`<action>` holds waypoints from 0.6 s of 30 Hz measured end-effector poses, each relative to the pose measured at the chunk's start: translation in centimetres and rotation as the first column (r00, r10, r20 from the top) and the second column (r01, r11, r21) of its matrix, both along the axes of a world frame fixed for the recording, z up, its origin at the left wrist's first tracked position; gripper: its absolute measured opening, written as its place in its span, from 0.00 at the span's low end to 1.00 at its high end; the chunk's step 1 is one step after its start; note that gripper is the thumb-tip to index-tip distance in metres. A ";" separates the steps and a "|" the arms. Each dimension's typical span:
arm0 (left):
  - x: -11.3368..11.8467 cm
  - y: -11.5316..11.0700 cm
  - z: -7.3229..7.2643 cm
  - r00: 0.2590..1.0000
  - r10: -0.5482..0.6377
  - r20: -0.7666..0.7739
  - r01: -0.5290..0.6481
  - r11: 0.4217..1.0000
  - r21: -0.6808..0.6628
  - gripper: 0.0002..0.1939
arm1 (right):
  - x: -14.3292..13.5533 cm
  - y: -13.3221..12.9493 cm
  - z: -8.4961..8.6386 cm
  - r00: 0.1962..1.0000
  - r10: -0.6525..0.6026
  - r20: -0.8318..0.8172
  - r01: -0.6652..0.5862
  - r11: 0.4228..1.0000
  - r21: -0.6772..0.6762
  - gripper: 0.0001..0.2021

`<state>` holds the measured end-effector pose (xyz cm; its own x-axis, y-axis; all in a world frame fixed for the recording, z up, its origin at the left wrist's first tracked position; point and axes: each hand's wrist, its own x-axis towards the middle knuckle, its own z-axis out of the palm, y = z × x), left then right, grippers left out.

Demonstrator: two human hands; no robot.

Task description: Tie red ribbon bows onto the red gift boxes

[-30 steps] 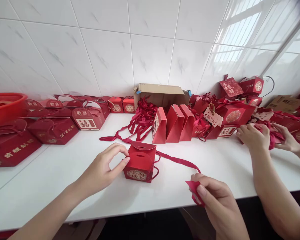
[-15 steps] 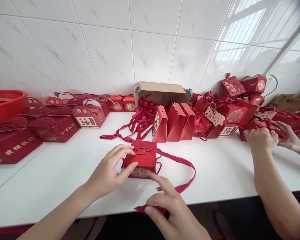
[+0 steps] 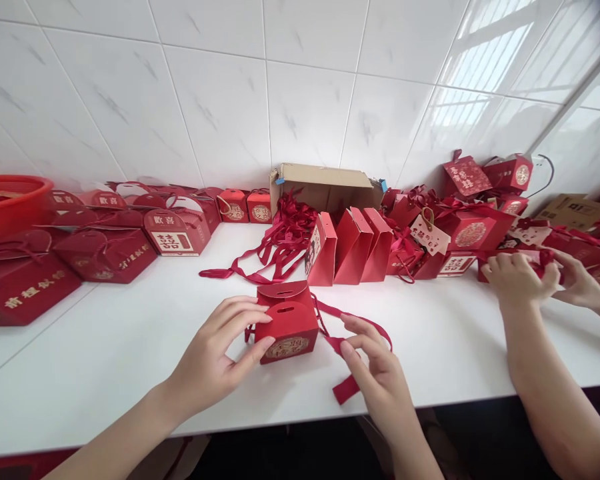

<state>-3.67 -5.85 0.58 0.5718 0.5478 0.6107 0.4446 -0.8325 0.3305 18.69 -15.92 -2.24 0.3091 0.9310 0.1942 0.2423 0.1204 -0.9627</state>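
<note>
A small red gift box [image 3: 289, 327] with slotted flaps and a gold round emblem stands near the front of the white table. My left hand [image 3: 225, 343] steadies its left side, fingers by the upper flap and thumb at the front edge. Dark red cords show at both sides of the box. To the right, my right hand [image 3: 377, 367] pinches a dark red ribbon [image 3: 347, 390] between thumb and fingers. One tail of it dangles below the hand, and the rest loops behind toward the box.
A pile of ribbons [image 3: 293, 233] spills from a cardboard box [image 3: 325, 175] by the wall. Tall red boxes [image 3: 353, 247] stand before it. More red boxes [image 3: 105, 257] and a red basin [image 3: 15, 207] are at left. A co-worker's hands [image 3: 523, 280] handle a box at right.
My right hand has risen from the table's front edge to the box's right, bringing the ribbon end along. The gift box has turned slightly, showing more of its emblem.
</note>
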 end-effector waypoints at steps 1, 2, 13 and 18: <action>0.0 -0.2 0.0 1.000 -0.012 0.012 0.012 1.000 0.006 0.09 | -0.1 0.0 0.2 0.999 -0.021 -0.047 0.021 1.000 0.008 0.13; 0.1 -0.5 0.0 0.999 -0.024 0.024 0.024 1.000 0.010 0.10 | -0.3 0.0 0.4 0.996 -0.032 -0.078 0.034 0.999 0.018 0.14; 2.0 -3.4 1.1 0.988 -0.150 0.029 0.149 0.988 0.037 0.16 | -2.3 1.8 1.9 0.993 -0.106 0.050 0.100 0.990 0.101 0.13; 2.2 -3.0 1.3 0.986 -0.162 0.036 0.161 0.986 0.037 0.17 | -2.9 2.4 2.7 0.993 -0.112 0.024 0.108 0.987 0.122 0.12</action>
<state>-1.48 -8.85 1.88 0.6267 0.4290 0.6506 0.2909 -0.9033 0.3154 15.81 -13.50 0.42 0.4005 0.8608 0.3140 0.2899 0.2060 -0.9346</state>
